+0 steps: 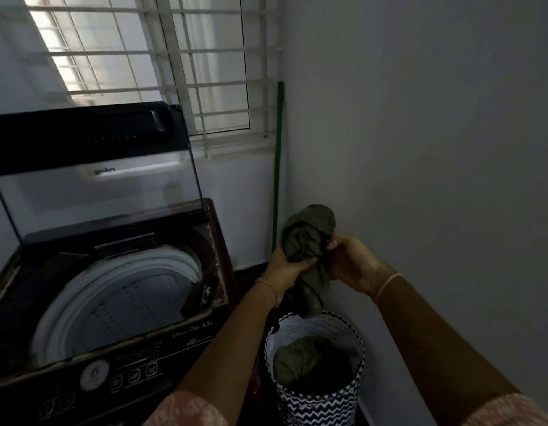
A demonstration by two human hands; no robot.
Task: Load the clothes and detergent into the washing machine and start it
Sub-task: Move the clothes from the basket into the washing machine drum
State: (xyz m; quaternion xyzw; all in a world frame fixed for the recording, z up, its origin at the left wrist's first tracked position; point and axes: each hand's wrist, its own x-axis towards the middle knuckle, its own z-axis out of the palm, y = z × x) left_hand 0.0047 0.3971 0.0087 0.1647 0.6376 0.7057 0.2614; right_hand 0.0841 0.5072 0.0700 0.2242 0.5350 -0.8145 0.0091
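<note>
- The left hand grips the lower part of a bunched olive-green garment, fingers wrapped around the cloth from the left.
- The right hand pinches the same garment from the right, thumb and fingers closed on the fabric; both hands hold it in the air.
- A tail of the garment hangs down from between the hands toward the laundry basket directly below.
- The basket has a dark-and-white zigzag pattern and stands on the floor just beside the wall; another olive-green cloth lies inside it.
- Each wrist wears a thin bracelet, and pink patterned sleeves show at the bottom edge.
- To the left stands the top-loading washing machine, its glass lid raised upright.
- The drum is open to view, white-rimmed and perforated; a dark piece of cloth lies at its right side.
- A round dial and buttons sit on the front panel.
- A green pole leans in the corner under the barred window.
</note>
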